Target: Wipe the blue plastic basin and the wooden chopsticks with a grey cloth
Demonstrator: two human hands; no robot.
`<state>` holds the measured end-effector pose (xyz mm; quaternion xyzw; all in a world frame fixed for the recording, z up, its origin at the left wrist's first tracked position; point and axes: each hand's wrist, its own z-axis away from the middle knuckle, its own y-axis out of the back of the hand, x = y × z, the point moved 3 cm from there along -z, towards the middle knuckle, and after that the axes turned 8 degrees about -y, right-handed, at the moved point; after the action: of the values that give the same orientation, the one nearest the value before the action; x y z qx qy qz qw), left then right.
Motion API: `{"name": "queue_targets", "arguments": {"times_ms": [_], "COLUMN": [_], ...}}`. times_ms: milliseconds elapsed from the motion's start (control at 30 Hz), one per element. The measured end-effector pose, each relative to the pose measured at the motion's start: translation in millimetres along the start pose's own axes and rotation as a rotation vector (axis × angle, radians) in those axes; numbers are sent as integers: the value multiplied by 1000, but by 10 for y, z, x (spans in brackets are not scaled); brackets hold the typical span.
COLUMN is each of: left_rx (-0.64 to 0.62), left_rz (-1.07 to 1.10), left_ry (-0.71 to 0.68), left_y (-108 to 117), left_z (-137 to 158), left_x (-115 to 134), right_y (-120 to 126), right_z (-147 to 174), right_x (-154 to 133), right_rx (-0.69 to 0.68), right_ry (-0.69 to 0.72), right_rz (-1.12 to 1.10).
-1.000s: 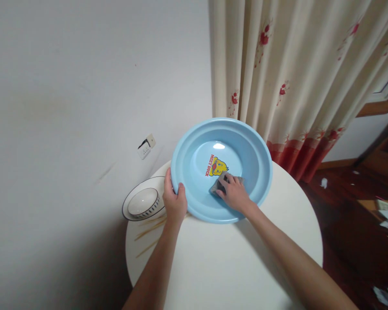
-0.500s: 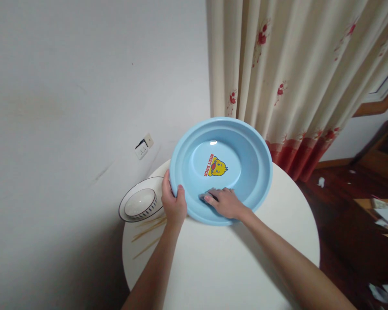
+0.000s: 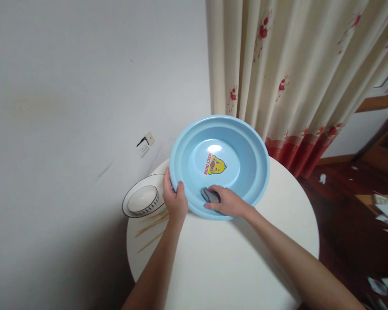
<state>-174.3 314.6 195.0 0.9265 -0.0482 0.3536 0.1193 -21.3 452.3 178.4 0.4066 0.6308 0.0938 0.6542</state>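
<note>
Below frame centre, the right hand [image 3: 230,202] is gripping a grey cloth [image 3: 211,195] inside the blue plastic basin [image 3: 254,168], just right of the left hand [image 3: 176,204] clasping its rim [image 3: 175,156].

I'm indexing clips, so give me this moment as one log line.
left hand: grips blue basin by rim / right hand: holds grey cloth inside basin / table: bowl on plate, thin sticks

room over the near tabletop [image 3: 210,262] between forearms [image 3: 161,258] — basin [image 3: 250,165] in the way ahead, bowl [image 3: 142,199], plate [image 3: 150,180], sticks [image 3: 148,227] left
</note>
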Motion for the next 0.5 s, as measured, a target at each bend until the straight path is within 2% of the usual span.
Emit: {"name": "queue_targets", "arguments": {"times_ms": [100, 267, 367, 433, 500], "left_rx": [35, 65, 62, 61, 62], "left_rz": [64, 155, 160, 162, 163], "left_ry": [-12, -14, -19, -20, -18], "left_y": [-2, -12, -18, -20, -20], "left_z": [8, 16, 19, 22, 26], "left_x": [-38, -66, -65, -65, -65], "right_y": [-21, 121, 258, 350, 454], "right_z": [-71, -155, -151, -147, -143], "right_x": [123, 289, 369, 425, 455], "right_rx": [71, 250, 329, 395, 505], "right_ry": [-115, -305, -397, -446, -409], "right_rz": [-126, -689, -950, -1046, -1044]}}
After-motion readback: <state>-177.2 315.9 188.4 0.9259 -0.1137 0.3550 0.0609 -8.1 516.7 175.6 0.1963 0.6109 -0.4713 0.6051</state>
